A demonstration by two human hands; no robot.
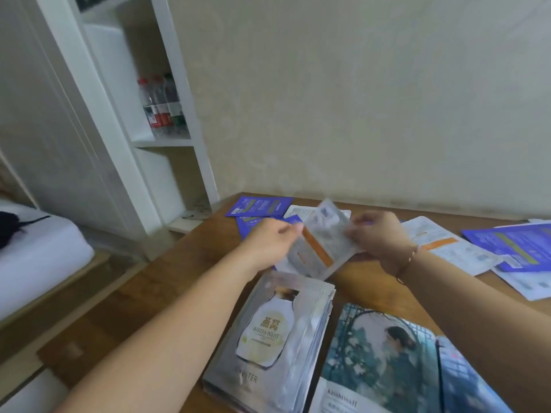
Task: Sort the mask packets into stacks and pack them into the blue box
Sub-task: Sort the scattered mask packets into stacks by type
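Note:
Over the middle of the wooden table [179, 272], both hands hold a few white mask packets with an orange stripe [320, 248], tilted and blurred. My left hand [271, 242] grips their left edge and my right hand [377, 234] their right edge. In front of them lies a stack of silver "Birds Nest" packets [274, 338], with a stack of blue picture packets [396, 362] to its right. Purple packets [259, 205] lie behind my hands. More white and purple packets [507, 248] lie scattered at the right. The blue box is not in view.
A white shelf unit [167, 141] with several water bottles [161, 105] stands at the left, against the beige wall. A white mattress [35, 248] lies on the floor at far left. The table's far edge touches the wall.

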